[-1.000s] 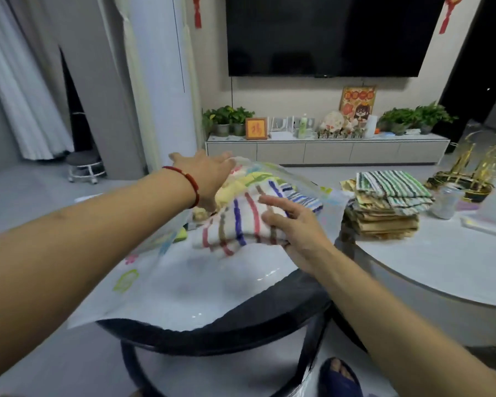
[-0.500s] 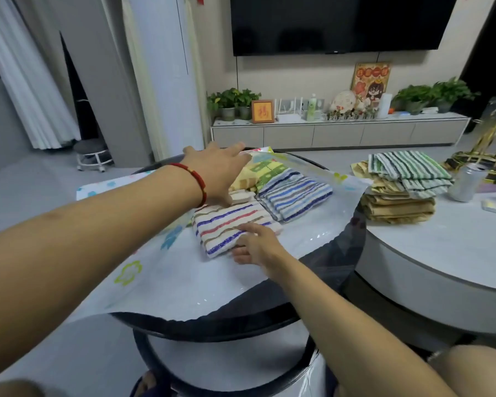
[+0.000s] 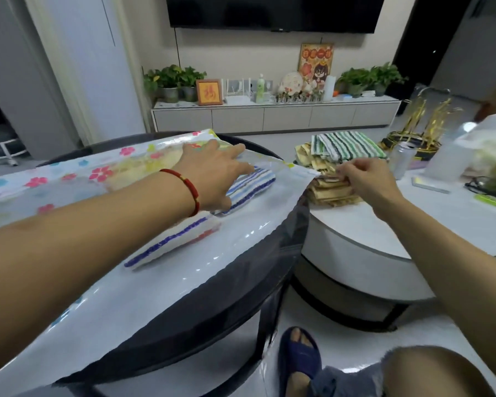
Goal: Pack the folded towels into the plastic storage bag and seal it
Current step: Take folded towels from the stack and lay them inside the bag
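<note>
Left hand (image 3: 215, 170), fingers straight, presses flat on the clear flower-printed plastic storage bag (image 3: 69, 179) spread across the dark round glass table (image 3: 284, 253), over striped folded towels (image 3: 249, 184) inside it. Farther right, the right hand (image 3: 367, 181) pinches the stack of tan folded towels (image 3: 327, 190) on the white round table (image 3: 384, 239).

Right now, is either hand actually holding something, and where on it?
The right hand pinches the near edge of the stack of folded towels on the white table. The left hand lies flat on the plastic storage bag, gripping nothing.
</note>
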A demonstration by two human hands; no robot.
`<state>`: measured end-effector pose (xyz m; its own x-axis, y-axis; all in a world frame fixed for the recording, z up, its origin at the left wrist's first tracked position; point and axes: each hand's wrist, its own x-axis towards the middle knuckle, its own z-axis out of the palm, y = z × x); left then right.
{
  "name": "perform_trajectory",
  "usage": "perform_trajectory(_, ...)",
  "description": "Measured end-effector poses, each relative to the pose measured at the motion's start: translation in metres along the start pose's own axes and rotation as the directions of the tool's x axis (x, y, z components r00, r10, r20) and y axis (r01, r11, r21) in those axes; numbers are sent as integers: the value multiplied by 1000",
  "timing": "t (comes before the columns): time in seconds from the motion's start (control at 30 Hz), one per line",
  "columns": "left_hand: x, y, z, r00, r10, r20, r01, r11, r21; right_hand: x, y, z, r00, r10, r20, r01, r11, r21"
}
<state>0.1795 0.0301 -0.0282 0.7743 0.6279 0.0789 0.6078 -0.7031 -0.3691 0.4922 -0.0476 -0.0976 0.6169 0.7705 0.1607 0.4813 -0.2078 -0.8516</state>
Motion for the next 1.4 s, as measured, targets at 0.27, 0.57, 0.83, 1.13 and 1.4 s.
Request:
perform_trajectory(0.27,63,17,3,1000,14,-14,-15,1000,-21,119,27,-10,984,55,-167,-109,935,-337)
perform_trajectory(0.57,90,23,16,996,30,-78,-35,997,-66,176,35,-3,956,211,-202,-289,786,-547)
perform_trajectory(0.83,86,21,14,998,1,-59,-5,998,-63,181,26,-26,988,154,17,-130,883,-451)
perform_trajectory(1.13,55,10,3,998,-53,46,57,994,-90,124,-1,-48,988,76,133,-107,964,245)
perform_trajectory(1.4,-42,-15,9,930,-150,334,177,983,-49,2,-14,-61,990,-49,129,-52,734,677)
